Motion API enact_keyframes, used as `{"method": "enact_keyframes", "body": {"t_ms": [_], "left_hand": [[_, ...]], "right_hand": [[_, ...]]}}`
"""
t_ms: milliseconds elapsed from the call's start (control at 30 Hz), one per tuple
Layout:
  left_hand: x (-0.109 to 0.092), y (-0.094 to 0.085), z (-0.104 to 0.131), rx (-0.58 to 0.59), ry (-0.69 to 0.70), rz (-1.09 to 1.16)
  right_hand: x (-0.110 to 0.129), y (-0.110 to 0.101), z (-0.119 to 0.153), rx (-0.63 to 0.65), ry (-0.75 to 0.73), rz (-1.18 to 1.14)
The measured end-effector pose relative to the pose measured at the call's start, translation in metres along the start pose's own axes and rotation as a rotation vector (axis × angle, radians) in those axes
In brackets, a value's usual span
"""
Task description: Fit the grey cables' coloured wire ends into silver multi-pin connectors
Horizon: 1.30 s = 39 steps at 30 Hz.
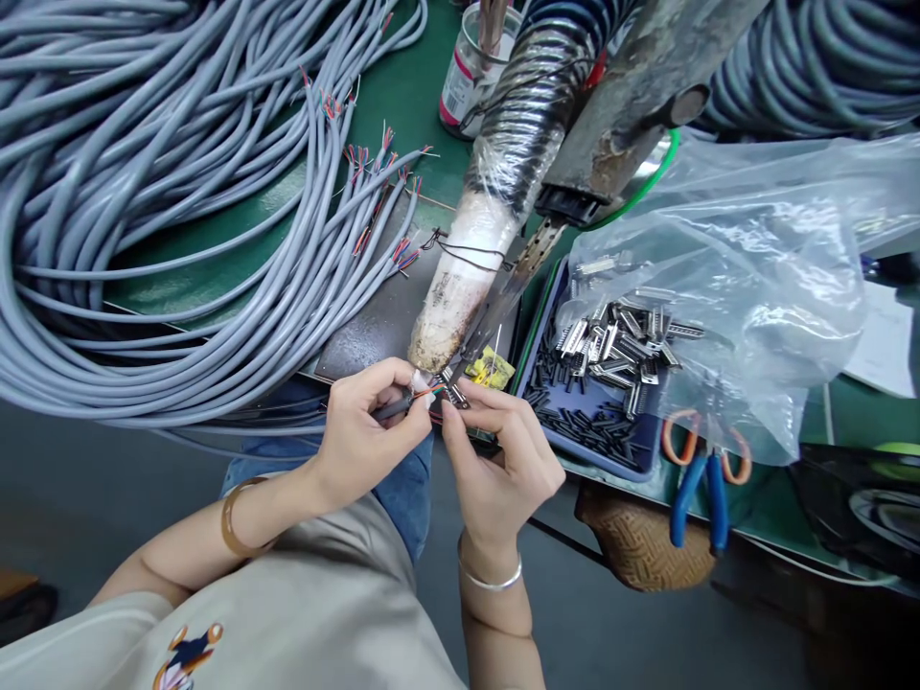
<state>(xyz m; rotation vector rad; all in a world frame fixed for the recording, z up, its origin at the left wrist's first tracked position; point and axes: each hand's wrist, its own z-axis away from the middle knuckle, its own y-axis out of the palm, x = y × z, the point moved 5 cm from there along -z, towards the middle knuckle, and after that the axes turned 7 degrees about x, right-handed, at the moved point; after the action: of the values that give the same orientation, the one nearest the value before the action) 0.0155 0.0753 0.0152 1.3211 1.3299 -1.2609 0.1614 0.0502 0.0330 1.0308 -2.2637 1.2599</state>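
Observation:
My left hand [370, 431] is closed around the end of a grey cable [392, 410], whose thin coloured wires fan out toward the right. Beside it, my right hand [503, 450] pinches near the wire tips, by a small metal connector [454, 391]; exactly what its fingertips hold is hard to make out. Just above both hands are the stained white end of a duct [460, 278] and a soldering iron [528, 259] pointing down. A yellow sponge [490, 368] lies right behind my right hand.
Bundled grey cables [179, 192] cover the left. On the right, a blue tray [651, 460] holds metal connectors and black tubes, partly under a plastic bag [762, 268]. Blue-handled pliers [701, 494] and orange-handled scissors [679, 436] lie at the edge. A cup [467, 81] stands behind.

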Motion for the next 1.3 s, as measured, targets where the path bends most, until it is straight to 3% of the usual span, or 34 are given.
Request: {"method": "enact_keyframes", "body": {"t_ms": [200,800,867,1000,1067,1300], "left_hand": [[-0.006,0.0,-0.002,0.01,0.065,-0.023],[0.002,0.001,0.001,0.017,-0.12,0.071],[0.005,0.001,0.002,0.041,-0.162,0.115],[0.01,0.0,0.004,0.123,-0.238,0.263],[0.01,-0.001,0.003,0.151,-0.256,0.327],[0.011,-0.002,0.005,0.172,-0.302,0.423]], "right_hand": [[0.005,-0.004,-0.002,-0.023,0.002,0.038],[0.002,-0.003,0.01,-0.027,-0.059,0.077],[-0.003,-0.009,0.014,-0.093,-0.034,0.007],[-0.006,-0.03,0.024,-0.408,-0.106,-0.133],[-0.005,-0.035,0.027,-0.457,-0.114,-0.145],[0.004,-0.011,0.024,-0.071,-0.044,0.075]]}}
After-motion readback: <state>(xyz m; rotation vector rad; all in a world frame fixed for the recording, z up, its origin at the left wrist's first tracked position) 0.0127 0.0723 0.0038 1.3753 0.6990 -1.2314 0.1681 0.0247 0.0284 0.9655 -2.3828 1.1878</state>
